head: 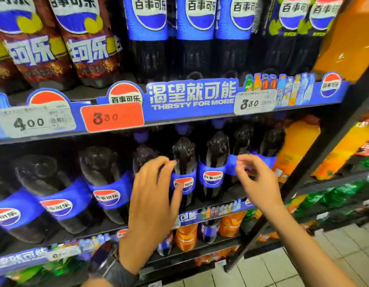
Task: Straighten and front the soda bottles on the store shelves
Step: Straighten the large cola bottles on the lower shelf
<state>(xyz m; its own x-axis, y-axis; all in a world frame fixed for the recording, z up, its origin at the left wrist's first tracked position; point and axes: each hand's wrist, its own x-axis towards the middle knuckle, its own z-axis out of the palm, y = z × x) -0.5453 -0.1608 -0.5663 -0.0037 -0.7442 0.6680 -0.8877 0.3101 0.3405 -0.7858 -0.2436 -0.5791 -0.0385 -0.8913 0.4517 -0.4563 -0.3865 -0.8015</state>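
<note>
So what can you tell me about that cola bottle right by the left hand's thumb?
The cola bottle is clear plastic full of near-black drink, with a blue cap and a blue wrap label whose red, white and blue round logo faces forward. It stands in the front row of its shelf, close between matching bottles. The left hand reaches in with fingers open; its thumb lies across the label, apparently touching, without gripping.

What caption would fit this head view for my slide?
The left hand and the right hand reach toward blue-labelled cola bottles on a store shelf.
</note>
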